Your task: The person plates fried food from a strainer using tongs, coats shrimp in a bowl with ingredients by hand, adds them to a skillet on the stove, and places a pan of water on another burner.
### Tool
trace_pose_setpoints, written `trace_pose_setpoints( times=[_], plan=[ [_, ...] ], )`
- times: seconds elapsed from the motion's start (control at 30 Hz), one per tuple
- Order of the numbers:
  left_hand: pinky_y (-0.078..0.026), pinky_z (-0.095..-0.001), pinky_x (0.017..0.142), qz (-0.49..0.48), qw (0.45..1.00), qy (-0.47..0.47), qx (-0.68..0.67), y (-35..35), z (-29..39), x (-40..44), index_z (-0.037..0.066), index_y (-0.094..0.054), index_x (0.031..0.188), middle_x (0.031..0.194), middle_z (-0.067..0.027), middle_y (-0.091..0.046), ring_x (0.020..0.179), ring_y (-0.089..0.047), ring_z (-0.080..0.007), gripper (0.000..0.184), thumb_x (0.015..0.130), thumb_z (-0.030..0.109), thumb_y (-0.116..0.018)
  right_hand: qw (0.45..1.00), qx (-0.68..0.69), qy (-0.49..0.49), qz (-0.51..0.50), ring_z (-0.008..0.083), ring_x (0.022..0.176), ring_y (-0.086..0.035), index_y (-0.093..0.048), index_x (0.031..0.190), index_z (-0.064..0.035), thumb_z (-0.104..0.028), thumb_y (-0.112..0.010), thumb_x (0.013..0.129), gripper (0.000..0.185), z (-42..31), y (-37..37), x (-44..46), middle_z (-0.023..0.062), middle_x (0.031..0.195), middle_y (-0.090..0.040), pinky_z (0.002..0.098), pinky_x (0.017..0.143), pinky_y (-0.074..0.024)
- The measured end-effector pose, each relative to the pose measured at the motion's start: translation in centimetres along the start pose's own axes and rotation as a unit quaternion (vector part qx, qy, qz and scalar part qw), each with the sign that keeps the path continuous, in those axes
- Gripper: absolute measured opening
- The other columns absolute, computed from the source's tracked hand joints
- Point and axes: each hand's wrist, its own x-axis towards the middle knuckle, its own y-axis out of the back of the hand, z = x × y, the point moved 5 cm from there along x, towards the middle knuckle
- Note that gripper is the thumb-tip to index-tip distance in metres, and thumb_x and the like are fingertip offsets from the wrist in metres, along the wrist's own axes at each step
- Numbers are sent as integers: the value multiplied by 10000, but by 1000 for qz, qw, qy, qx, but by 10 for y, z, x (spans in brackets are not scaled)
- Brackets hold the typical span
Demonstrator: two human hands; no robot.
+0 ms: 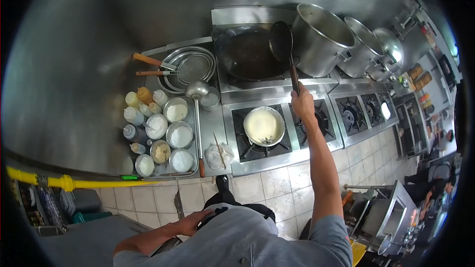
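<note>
Gripping a black, round-headed, wooden-handled ladle [283,44], upper centre: right hand [303,103] closed round handle, head by the black round wok [242,52]. Steady wrist should clear the tall silver pot [316,44]. Left hand [194,222], lower centre, at waist; grip can't be told.

Back right: tall steel pots [307,49] in row. Left: squeeze bottles [133,115] beside metal bowls [192,137] of white powder [156,125]; wooden-handled strainers [192,66] behind. Yellow pipe [66,183], lower left.
</note>
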Motion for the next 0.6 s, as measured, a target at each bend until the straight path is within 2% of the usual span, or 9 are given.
trace_pose_setpoints(
  times=[0.07,0.17,0.23,0.3,0.37,0.4,0.43,0.53,0.6],
  plan=[
    [-326,-469,1091,27,999,-7,-23,8,-21,-11,-18,-122,1529,1415,-279,-406,1322,-394,-435,1161,719,439,-817,1000,-25,-4,-4,491,956,-631,-546,1244,20,-152,-585,882,403,-8,-14,18,327,978,-658,529,861,-507],
    [-300,-479,1105,18,999,33,-34,14,-51,-16,-13,-53,1535,1438,-285,-360,1338,-358,-441,1189,740,467,-796,998,-54,-29,-27,481,949,-639,-574,1149,36,-155,-582,874,335,-25,-25,30,336,958,-656,524,856,-516],
    [-278,-488,1117,12,998,25,-49,23,-57,-9,-13,-45,1535,1449,-289,-342,1344,-346,-444,1185,749,484,-779,985,13,-125,-116,457,892,-666,-601,1102,42,-149,-561,872,302,-39,-31,29,314,920,-668,514,836,-525],
    [-256,-497,1129,7,998,18,-65,28,-57,0,-13,-37,1535,1461,-294,-325,1351,-333,-447,1180,758,501,-762,996,26,-51,-70,409,734,-691,-617,1036,53,-149,-550,870,270,-23,-56,33,275,817,-677,479,737,-552],
    [-203,-493,1155,33,998,-43,-44,32,-47,16,-14,-62,1538,1513,-282,-252,1403,-260,-429,1111,794,489,-717,979,116,-93,-137,312,548,-663,-617,1005,64,-148,-570,874,253,-16,-74,31,215,705,-661,418,564,-544],
    [-177,-491,1168,45,996,-74,-32,35,-42,25,-14,-75,1539,1539,-276,-215,1430,-224,-419,1077,811,483,-694,963,172,-140,-155,223,445,-590,-608,982,71,-128,-571,891,222,-37,-67,23,149,618,-609,361,417,-471],
    [-151,-489,1181,59,993,-104,-20,39,-36,33,-14,-88,1540,1566,-270,-179,1456,-188,-410,1043,829,477,-672,963,169,-138,-156,223,445,-590,-608,982,71,-128,-571,891,222,-41,-71,23,149,618,-609,361,417,-471],
    [-106,-491,1199,73,982,-170,-28,57,-20,47,-9,-112,1544,1603,-248,-123,1495,-117,-381,986,856,468,-635,920,306,-158,-188,153,405,-507,-566,908,53,-79,-549,903,133,-58,-81,16,79,582,-543,311,335,-373],
    [-86,-495,1204,76,974,-209,-41,62,-21,50,-4,-124,1546,1615,-232,-103,1508,-83,-362,964,866,465,-621,901,344,-178,-196,151,409,-504,-559,897,43,-78,-552,901,121,-66,-89,14,80,594,-544,308,337,-375]
  ],
)
